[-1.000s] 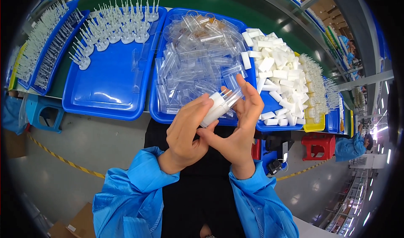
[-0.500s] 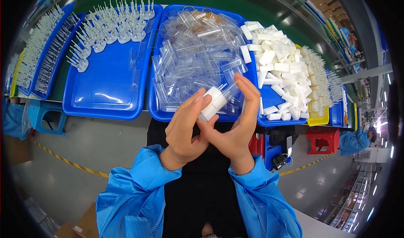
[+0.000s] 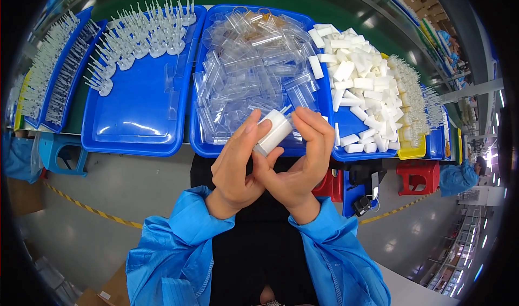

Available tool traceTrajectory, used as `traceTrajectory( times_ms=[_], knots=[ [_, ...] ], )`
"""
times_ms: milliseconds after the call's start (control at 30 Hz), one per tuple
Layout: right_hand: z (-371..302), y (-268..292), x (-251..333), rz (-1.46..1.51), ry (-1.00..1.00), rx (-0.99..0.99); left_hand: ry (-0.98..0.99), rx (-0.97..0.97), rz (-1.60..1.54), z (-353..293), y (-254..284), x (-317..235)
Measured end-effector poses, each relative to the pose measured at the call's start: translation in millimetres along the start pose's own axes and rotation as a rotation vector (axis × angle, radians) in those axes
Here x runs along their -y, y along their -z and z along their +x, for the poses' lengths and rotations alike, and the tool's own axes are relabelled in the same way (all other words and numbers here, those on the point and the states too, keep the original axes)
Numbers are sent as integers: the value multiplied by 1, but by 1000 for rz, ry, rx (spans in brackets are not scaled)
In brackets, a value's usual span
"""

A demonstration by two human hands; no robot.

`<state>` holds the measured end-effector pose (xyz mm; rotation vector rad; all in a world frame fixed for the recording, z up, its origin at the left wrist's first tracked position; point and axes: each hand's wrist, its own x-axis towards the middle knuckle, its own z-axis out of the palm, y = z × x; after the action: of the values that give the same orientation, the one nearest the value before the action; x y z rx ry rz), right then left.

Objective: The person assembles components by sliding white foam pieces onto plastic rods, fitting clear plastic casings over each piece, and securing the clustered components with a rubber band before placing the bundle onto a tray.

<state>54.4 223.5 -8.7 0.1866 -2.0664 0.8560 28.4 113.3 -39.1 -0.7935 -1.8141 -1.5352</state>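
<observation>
A small white block (image 3: 274, 131) with thin pale prongs (image 3: 286, 110) sticking out of its upper end is held between my hands, above the near edge of the middle tray. My left hand (image 3: 233, 168) pinches it from the left, fingertips along its side. On the other side, my right hand (image 3: 296, 168) has its curled fingertips against the pronged end and its thumb near the lower end. A clear, glossy part shows at the block's lower end. Whether a clear sleeve covers the block is hard to make out.
Just beyond my hands, a blue tray (image 3: 193, 123) holds clear plastic pieces (image 3: 246, 71). Left of it, another blue tray (image 3: 135, 146) carries pronged white parts (image 3: 157, 45). White blocks (image 3: 365, 84) are heaped at right, beside a yellow tray (image 3: 413, 152). Blue (image 3: 62, 152) and red (image 3: 419, 176) stools stand below.
My right fingers have moved down and left, closing in on the pronged end. The clear piece near those fingertips no longer stands out beyond the block. My left hand stays about the same.
</observation>
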Motion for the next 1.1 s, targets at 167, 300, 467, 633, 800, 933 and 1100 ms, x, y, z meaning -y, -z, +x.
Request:
traceTrajectory(
  times_ms=[167, 300, 467, 633, 800, 933, 1100],
  knots=[
    [32, 24, -29, 112, -247, 156, 80, 5, 18, 20, 23, -5],
    [42, 25, -69, -162, -302, 333, 138, 39, -12, 22, 32, -5],
    [46, 16, -61, -523, -109, 481, 403, 94, -252, 24, 39, -12],
    [51, 18, -65, -438, -233, 528, 449, 91, -519, 25, 42, -10],
    [46, 15, -73, -374, -140, 451, 415, -28, -538, 21, 34, -13],
    [44, 17, -72, -320, -163, 469, 366, -38, -449, 18, 33, -16],
    [42, 32, -60, -32, -332, 273, 295, 20, -331, 16, 34, -12]
  ],
)
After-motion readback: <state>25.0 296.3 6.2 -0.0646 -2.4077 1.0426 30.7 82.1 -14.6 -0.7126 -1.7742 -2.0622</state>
